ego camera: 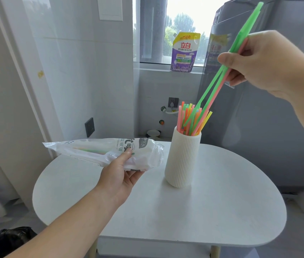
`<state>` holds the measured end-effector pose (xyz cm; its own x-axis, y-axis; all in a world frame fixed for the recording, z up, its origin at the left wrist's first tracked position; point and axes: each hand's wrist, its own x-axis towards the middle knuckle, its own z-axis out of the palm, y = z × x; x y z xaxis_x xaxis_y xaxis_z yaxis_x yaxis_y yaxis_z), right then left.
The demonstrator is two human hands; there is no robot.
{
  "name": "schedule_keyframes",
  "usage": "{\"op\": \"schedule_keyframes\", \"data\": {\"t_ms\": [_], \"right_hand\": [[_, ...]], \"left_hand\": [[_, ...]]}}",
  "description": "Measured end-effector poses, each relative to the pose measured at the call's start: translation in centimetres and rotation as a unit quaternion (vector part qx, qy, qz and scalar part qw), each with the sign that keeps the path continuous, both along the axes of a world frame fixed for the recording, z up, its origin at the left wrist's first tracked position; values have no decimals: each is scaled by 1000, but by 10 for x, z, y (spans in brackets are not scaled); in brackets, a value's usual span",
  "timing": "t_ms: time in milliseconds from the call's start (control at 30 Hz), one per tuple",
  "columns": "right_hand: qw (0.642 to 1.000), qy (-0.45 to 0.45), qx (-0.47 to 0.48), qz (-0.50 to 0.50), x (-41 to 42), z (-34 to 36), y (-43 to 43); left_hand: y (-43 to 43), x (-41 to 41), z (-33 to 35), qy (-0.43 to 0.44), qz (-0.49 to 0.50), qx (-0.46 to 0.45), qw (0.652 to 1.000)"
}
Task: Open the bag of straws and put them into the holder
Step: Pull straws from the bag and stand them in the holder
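Observation:
A ribbed white holder [182, 161] stands upright on the white table [203, 211], with several coloured straws [192, 118] sticking out of its top. My right hand [270, 62] is raised above and to the right of it and pinches a few green and pink straws [216, 84]; their lower ends reach down into the holder's mouth. My left hand [121, 172] grips the clear plastic straw bag [106, 151] left of the holder, above the table. The bag lies nearly level, its open end toward the holder, and a few straws show faintly inside it.
A grey washing machine [259, 108] stands close behind the table on the right. A purple detergent pouch [184, 53] sits on the window sill. A black bag [4, 241] lies at the lower left on the floor. A tiled wall with sockets is at the left.

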<state>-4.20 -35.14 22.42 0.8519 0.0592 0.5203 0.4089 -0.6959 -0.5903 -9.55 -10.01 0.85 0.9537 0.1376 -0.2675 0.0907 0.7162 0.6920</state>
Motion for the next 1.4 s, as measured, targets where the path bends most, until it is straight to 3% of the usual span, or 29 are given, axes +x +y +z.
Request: {"op": "schedule_keyframes", "data": {"t_ms": [167, 467, 800, 933, 1100, 1400], "right_hand": [[998, 7, -68, 4, 1, 3, 10], [994, 36, -98, 9, 11, -4, 22], [979, 93, -181, 3, 28, -53, 30], [979, 49, -196, -30, 29, -78, 30], [997, -19, -81, 2, 25, -85, 34], [969, -52, -241, 27, 23, -116, 32]], "left_hand": [[1, 1, -1, 3, 4, 1, 1000], [1, 0, 0, 0, 6, 4, 1000], [1, 1, -1, -5, -2, 7, 1000], [2, 2, -2, -4, -2, 11, 1000], [2, 2, -3, -1, -3, 12, 1000], [2, 3, -4, 6, 1, 12, 1000]]}}
